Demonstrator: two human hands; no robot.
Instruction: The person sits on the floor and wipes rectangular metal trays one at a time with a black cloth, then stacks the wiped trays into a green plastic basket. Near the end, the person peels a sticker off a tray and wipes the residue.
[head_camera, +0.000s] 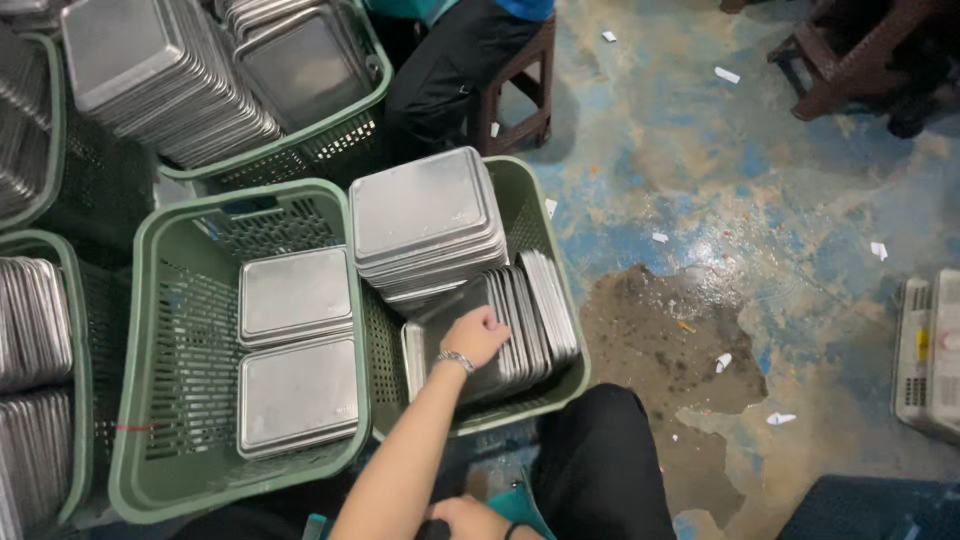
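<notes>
My left hand, with a metal bracelet at the wrist, reaches into a green plastic basket and closes on the top edge of a metal tray that stands on edge in a row of several trays. Behind the row in the same basket lies a flat stack of metal trays. My right hand sits low at the bottom edge beside a dark object and a teal thing; its fingers are mostly cut off. My leg in black trousers is next to the basket.
A second green basket to the left holds two flat tray stacks. More baskets full of trays stand at the left and top left. Another person sits on a wooden stool at the top. The floor at the right is stained and littered with paper scraps.
</notes>
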